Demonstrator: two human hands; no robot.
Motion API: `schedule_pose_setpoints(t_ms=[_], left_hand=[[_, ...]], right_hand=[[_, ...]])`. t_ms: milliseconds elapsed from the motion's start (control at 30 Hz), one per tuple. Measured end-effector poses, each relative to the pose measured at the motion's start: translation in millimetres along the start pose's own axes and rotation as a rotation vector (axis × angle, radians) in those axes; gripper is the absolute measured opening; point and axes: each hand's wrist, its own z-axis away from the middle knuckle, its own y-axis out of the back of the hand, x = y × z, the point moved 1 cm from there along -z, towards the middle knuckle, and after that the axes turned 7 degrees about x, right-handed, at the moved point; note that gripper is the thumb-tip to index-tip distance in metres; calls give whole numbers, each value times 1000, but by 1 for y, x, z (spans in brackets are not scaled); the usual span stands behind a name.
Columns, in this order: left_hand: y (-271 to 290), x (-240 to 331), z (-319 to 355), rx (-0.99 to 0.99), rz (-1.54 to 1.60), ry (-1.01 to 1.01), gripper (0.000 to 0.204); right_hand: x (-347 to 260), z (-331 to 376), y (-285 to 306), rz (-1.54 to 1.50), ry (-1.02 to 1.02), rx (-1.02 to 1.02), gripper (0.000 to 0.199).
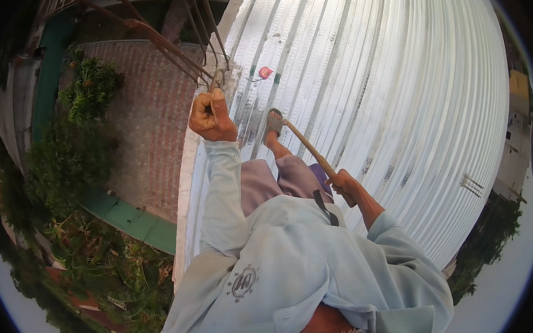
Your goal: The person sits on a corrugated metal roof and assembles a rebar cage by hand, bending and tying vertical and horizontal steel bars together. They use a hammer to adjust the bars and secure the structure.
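Observation:
My left hand (213, 116) is closed in a fist with the thumb up, just in front of the rusty bars at the roof's edge. Whatever its fingers may hold is hidden. On the other side, my right hand (346, 189) wraps round the lower part of a long wooden handle (314, 151). The handle slants up and leftward, and its far end comes close to my sandalled foot (273, 124). Whether anything is fixed to that end, I cannot tell. A small round red thing (265, 73) lies on the ribbed metal sheets beyond the foot.
Silvery ribbed roof sheets (396, 85) spread to the right. Several rusty reinforcing bars (167, 47) stick up from the concrete edge (186, 202). Past that edge, far below, are a paved yard (148, 125), a green strip (129, 223) and bushes (65, 172).

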Motion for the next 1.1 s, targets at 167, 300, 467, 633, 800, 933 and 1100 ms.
schedule_pose_setpoints(t_ms=[167,300,467,633,800,933,1100], left_hand=[[17,2,19,-10,141,-3,30],[-29,-5,-83,-137,29,7,21],[-33,11,-147,-305,167,-21,39],[21,8,-183,20,105,-75,32],[54,-70,-316,62,169,268,34],[38,-98,-387,-177,199,109,59],[-20,-62,-366,-602,335,143,72]], right_hand=[[-5,9,-1,57,0,-15,32],[-26,3,-3,118,31,-3,36],[-66,13,-7,193,58,91,41],[-90,27,-36,22,56,160,23],[-108,43,-74,-253,-56,114,22],[-142,62,-100,-262,-71,90,23],[-133,46,-124,-148,-49,47,30]])
